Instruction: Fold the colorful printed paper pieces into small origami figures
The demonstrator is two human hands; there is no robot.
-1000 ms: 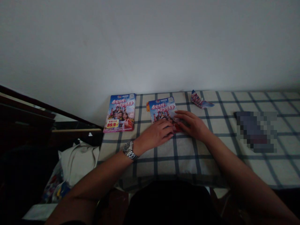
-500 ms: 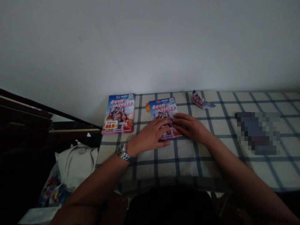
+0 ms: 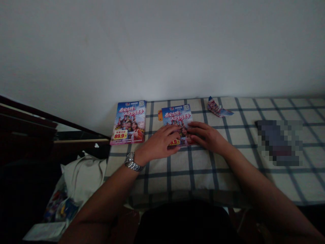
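Your glossy travel brochure (image 3: 177,117) lies flat and square near the far edge of the checked tablecloth (image 3: 200,179), towards the middle. Its cover shows a blue sky, a white-and-red title and a group of people, with a QR code in the top right corner. Your left hand (image 3: 162,140) and right hand (image 3: 207,137) rest on its lower part, leaving the yellow 89.9 price tag visible.

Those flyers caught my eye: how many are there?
2: the left flyer lies alone; the right flyer sits under the left hand and right hand. A torn scrap is extra.
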